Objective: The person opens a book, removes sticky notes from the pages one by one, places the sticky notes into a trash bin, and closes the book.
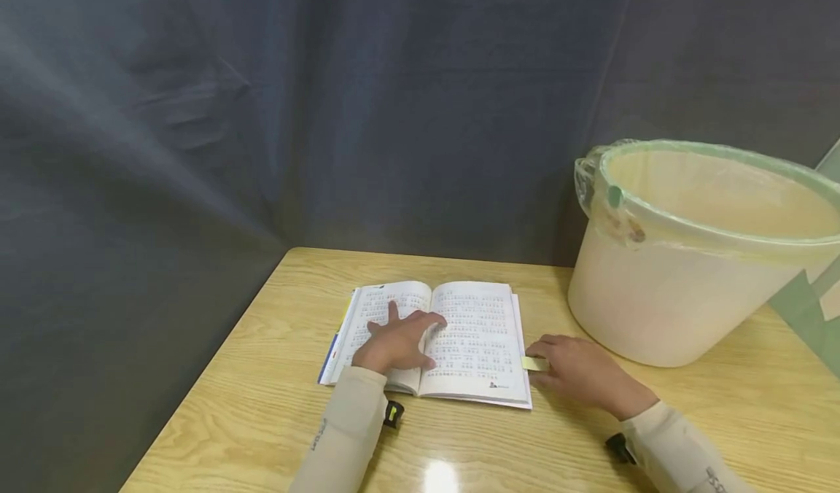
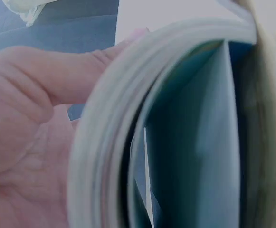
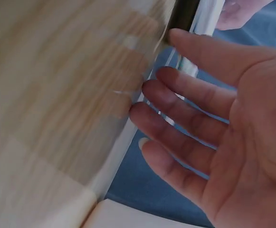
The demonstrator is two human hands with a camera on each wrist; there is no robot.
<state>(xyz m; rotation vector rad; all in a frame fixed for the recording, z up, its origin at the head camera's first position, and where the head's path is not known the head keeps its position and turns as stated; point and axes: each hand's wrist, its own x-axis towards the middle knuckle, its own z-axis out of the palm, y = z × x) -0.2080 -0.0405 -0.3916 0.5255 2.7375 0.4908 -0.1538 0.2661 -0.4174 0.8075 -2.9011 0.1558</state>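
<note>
An open book (image 1: 472, 347) with printed pages lies on the table. My left hand (image 1: 400, 340) rests across its left page and the middle fold, fingers spread. Up close in the left wrist view, the thumb lies along the curved page block (image 2: 109, 123), with a cover edge (image 2: 235, 133) standing beside it. A pale yellow strip (image 1: 534, 364) sticks out past the right page edge. Around its outer end is my right hand (image 1: 584, 373), its thumb by the strip and its fingers loosely bent. The right wrist view has these fingertips (image 3: 140, 114) close to the tabletop, apart from the thumb.
Behind the right hand, at the right, stands a large whitish bucket (image 1: 656, 296) with a green rim and clear plastic film around it. Dark cloth (image 1: 426, 114) hangs behind the wooden table (image 1: 275, 376) and along its left side.
</note>
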